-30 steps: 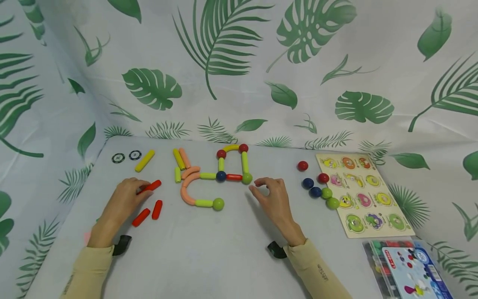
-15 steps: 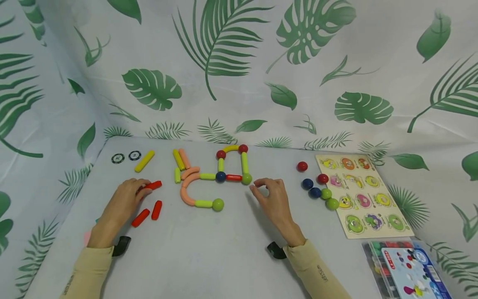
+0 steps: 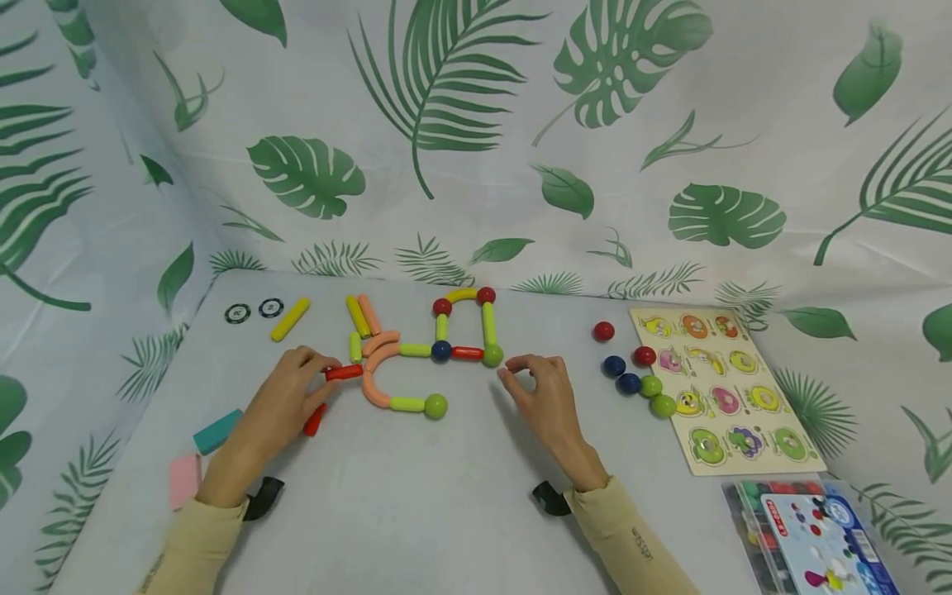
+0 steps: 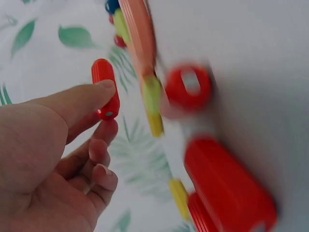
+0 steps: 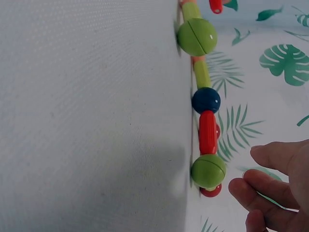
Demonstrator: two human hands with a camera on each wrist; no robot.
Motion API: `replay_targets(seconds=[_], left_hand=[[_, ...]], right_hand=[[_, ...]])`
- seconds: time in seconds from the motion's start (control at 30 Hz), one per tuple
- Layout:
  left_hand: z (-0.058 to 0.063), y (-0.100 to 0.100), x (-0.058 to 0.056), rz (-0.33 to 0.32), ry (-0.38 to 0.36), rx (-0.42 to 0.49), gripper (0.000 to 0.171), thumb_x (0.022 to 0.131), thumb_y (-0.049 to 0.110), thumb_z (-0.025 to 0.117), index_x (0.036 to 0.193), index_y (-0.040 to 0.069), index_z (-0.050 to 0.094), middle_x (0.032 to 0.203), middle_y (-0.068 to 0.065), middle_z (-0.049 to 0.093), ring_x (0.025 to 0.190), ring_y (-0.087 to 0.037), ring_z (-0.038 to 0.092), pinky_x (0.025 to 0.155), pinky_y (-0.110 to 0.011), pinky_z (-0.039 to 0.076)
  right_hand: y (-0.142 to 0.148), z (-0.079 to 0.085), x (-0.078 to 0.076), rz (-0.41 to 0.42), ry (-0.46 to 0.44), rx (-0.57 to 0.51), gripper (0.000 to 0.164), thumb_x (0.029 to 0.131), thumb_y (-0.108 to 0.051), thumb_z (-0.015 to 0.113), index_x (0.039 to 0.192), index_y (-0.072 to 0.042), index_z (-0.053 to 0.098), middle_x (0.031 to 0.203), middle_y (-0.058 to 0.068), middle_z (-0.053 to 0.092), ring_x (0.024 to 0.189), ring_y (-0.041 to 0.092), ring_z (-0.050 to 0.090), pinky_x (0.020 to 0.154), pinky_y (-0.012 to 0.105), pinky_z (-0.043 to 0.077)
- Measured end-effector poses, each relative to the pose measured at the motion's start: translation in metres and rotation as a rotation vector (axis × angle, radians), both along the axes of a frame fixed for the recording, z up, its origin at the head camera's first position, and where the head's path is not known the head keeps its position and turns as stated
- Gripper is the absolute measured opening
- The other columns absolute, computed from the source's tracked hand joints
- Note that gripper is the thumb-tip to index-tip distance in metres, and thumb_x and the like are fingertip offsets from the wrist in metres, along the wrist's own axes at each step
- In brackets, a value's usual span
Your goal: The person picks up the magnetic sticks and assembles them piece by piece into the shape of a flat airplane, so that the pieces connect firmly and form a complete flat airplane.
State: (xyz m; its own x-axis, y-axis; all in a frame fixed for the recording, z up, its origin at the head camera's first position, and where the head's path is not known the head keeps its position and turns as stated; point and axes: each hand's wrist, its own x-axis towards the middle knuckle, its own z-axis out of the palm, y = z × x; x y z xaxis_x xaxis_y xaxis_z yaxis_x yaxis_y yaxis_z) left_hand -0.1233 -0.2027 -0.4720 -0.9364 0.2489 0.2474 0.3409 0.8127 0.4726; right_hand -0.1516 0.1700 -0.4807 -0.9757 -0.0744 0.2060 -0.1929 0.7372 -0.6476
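In my left hand (image 3: 278,409), thumb and fingertips pinch a red magnetic rod (image 3: 345,373); its far end reaches the curved orange rods (image 3: 377,390) in the head view. Another red rod (image 3: 315,421) lies partly covered by that hand; more red rods (image 4: 227,179) show large in the left wrist view. A figure of rods and balls runs across the table's middle, with a dark blue ball (image 3: 442,351) and a short red rod (image 3: 467,354). My right hand (image 3: 549,405) holds nothing, its loosely curved fingers just right of a green ball (image 3: 493,355).
Back left lie a yellow rod (image 3: 290,320) and black-and-white discs (image 3: 238,313). A teal block (image 3: 216,432) and a pink block (image 3: 185,482) sit by the left forearm. To the right are loose balls (image 3: 628,383), a fruit puzzle board (image 3: 717,430) and a plastic case (image 3: 811,537).
My left hand has moved right with the red rod, up to the orange curved rods, uncovering the teal and pink blocks. The right hand stays where it was.
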Motion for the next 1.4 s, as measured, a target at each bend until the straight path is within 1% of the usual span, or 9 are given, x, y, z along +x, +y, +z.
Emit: replay_targets(seconds=[0.23,0.37,0.47,0.6,0.73,0.87,1.0,1.17,1.4], left_hand=[[-0.005,0.042,0.016,-0.242,0.024,-0.012,0.029,0.086,0.015,0.082,0.113,0.013,0.073,0.106,0.000,0.062,0.099,-0.013,0.056,0.085,-0.032,0.056],[-0.015,0.068,0.025,-0.393,-0.032,-0.022,0.023,0.089,0.018,0.079,0.111,0.014,0.074,0.104,0.003,0.062,0.096,-0.009,0.057,0.085,-0.028,0.054],[-0.020,0.081,0.030,-0.453,-0.085,-0.028,0.021,0.092,0.019,0.076,0.112,0.015,0.074,0.105,0.003,0.062,0.098,-0.010,0.057,0.088,-0.029,0.053],[-0.020,0.087,0.030,-0.465,-0.156,-0.022,0.025,0.092,0.022,0.076,0.116,0.015,0.074,0.108,0.004,0.061,0.102,-0.009,0.055,0.090,-0.028,0.053],[-0.012,0.080,0.023,-0.437,-0.232,0.045,0.032,0.092,0.024,0.076,0.122,0.016,0.072,0.114,0.004,0.062,0.107,-0.009,0.056,0.092,-0.028,0.054],[-0.002,0.072,0.008,-0.371,-0.177,0.136,0.029,0.091,0.020,0.077,0.119,0.014,0.073,0.114,0.002,0.065,0.107,-0.012,0.060,0.092,-0.031,0.056],[0.001,0.073,-0.007,-0.338,-0.103,0.163,0.023,0.092,0.015,0.075,0.115,0.009,0.074,0.110,-0.002,0.068,0.105,-0.018,0.062,0.092,-0.037,0.056],[-0.004,0.077,-0.019,-0.378,-0.100,0.166,0.023,0.093,0.014,0.073,0.115,0.007,0.074,0.111,-0.003,0.071,0.112,-0.020,0.061,0.099,-0.042,0.052],[-0.008,0.084,-0.023,-0.396,-0.142,0.144,0.022,0.097,0.022,0.069,0.116,0.012,0.075,0.111,0.001,0.071,0.112,-0.018,0.060,0.100,-0.040,0.050]], right_hand=[[0.000,-0.001,0.001,0.003,0.007,0.003,0.022,0.095,-0.027,0.073,0.105,-0.008,0.075,0.102,0.006,0.075,0.101,0.030,0.055,0.086,0.037,0.044],[-0.001,-0.002,0.002,0.004,0.001,0.000,0.022,0.095,-0.028,0.073,0.105,-0.008,0.075,0.102,0.006,0.075,0.101,0.030,0.055,0.086,0.037,0.044],[-0.002,-0.002,0.004,0.007,0.003,0.000,0.021,0.095,-0.027,0.074,0.105,-0.008,0.075,0.101,0.006,0.075,0.101,0.031,0.055,0.086,0.037,0.044],[-0.004,-0.002,0.007,0.014,0.014,0.007,0.020,0.094,-0.025,0.074,0.104,-0.008,0.075,0.100,0.006,0.075,0.100,0.031,0.056,0.085,0.037,0.045],[-0.009,-0.001,0.012,0.028,0.029,0.012,0.020,0.092,-0.024,0.076,0.104,-0.008,0.075,0.099,0.004,0.075,0.099,0.026,0.055,0.084,0.037,0.046],[-0.019,0.000,0.021,0.078,0.058,0.017,0.020,0.090,-0.021,0.079,0.105,-0.008,0.075,0.097,0.001,0.074,0.098,0.023,0.054,0.083,0.036,0.047],[-0.034,-0.003,0.036,0.183,0.061,0.025,0.018,0.089,-0.021,0.080,0.102,-0.009,0.075,0.094,-0.002,0.074,0.094,0.021,0.054,0.079,0.031,0.047],[-0.056,-0.010,0.055,0.299,0.016,0.024,0.016,0.086,-0.025,0.083,0.096,-0.014,0.076,0.089,-0.006,0.074,0.088,0.018,0.055,0.075,0.026,0.046],[-0.070,-0.014,0.066,0.308,-0.062,0.068,0.017,0.085,-0.034,0.083,0.090,-0.020,0.076,0.083,-0.013,0.071,0.081,0.006,0.048,0.071,0.021,0.041]])
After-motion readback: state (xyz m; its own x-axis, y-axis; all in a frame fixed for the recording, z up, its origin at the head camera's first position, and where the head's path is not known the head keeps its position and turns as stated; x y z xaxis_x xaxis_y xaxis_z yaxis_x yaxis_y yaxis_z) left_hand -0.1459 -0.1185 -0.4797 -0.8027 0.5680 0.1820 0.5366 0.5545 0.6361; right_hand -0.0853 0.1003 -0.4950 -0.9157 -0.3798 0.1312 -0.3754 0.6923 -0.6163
